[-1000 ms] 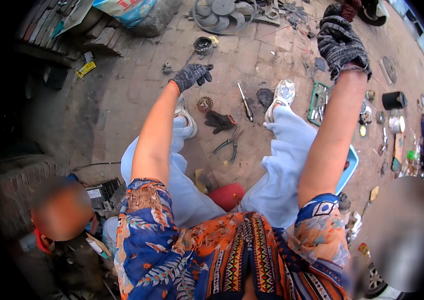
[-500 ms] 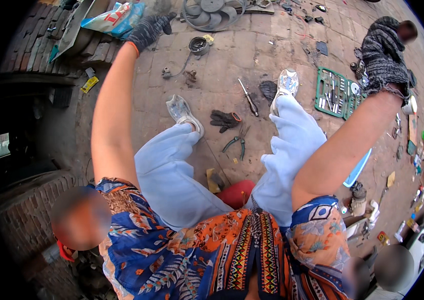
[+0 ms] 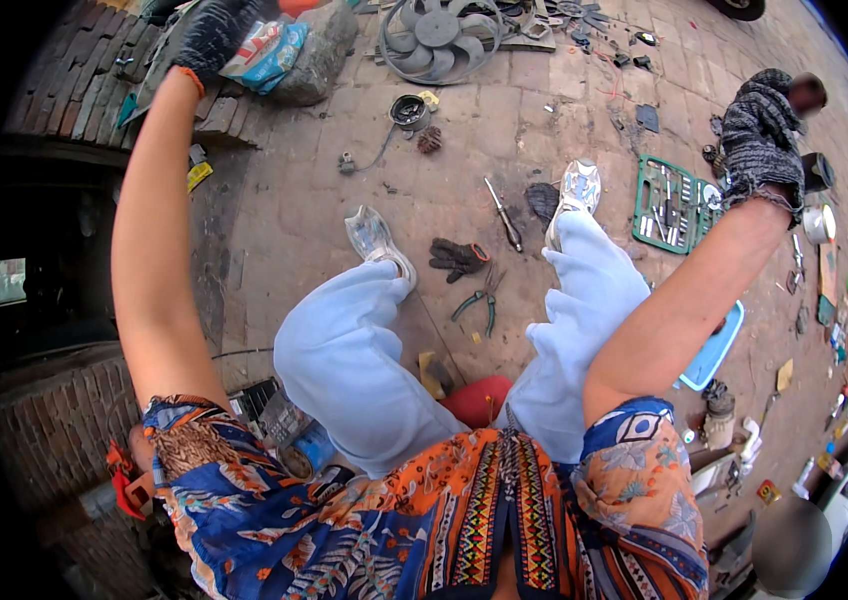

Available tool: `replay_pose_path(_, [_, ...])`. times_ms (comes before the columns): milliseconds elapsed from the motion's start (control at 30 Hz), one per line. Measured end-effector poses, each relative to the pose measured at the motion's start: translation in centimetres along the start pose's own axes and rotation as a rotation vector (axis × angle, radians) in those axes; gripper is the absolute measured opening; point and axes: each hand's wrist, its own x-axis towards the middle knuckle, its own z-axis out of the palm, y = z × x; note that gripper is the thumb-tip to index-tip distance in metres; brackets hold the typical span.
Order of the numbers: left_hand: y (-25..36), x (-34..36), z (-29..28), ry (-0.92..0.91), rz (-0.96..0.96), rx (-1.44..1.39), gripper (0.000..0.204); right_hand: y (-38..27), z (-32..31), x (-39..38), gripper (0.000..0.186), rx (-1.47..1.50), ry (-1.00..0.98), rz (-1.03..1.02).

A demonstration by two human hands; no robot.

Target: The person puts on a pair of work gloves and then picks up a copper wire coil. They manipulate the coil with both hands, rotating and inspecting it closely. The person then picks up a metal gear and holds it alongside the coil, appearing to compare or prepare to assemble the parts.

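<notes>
My left hand (image 3: pixel 216 42), in a dark knit glove with an orange cuff, reaches far out at the upper left, in front of a blue and white plastic bag (image 3: pixel 279 58) on a stone block (image 3: pixel 322 62). Its fingers run into the top edge, so their grip is hard to read. On the far right my right hand (image 3: pixel 762 130), in a grey knit glove, is closed; a blurred patch covers its end and hides what it holds. A round black motor housing (image 3: pixel 409 112) with a wire lies ahead, a rusty brown round part (image 3: pixel 430 140) beside it.
A black fan (image 3: pixel 436 35) lies at the top. On the brick floor rest a green socket set case (image 3: pixel 666 205), a screwdriver (image 3: pixel 504 215), pliers (image 3: pixel 482 300) and a dark glove (image 3: pixel 458 259). A blue tray (image 3: pixel 714 350) sits under my right forearm.
My left hand has swung left and up, exposing the stone block. The rusty part now lies farther right, closer to the motor housing. My right hand stays closed at the right, slightly lower in view.
</notes>
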Motion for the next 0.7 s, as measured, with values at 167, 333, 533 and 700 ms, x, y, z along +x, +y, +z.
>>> replay_pose_path(167, [-3.1, -0.8, -2.6, 0.105, -0.053, -0.204, 0.039, 0.5, 0.1, 0.9, 0.020, 0.060, -0.004, 0.030])
replay_pose_path(333, [7.4, -0.9, -4.3, -0.242, -0.500, -0.365, 0.028, 2.4, -0.2, 0.8, 0.022, 0.127, 0.044, 0.056])
replay_pose_path(533, [17.5, -6.9, 0.4, -0.369, -0.738, -0.827, 0.054, 5.1, -0.7, 2.2, 0.045, 0.239, 0.129, 0.231])
replay_pose_path(700, [24.6, -13.2, 5.1, -0.542, -0.724, -1.044, 0.049, 7.0, -3.8, 4.6, 0.046, 0.152, 0.214, 0.172])
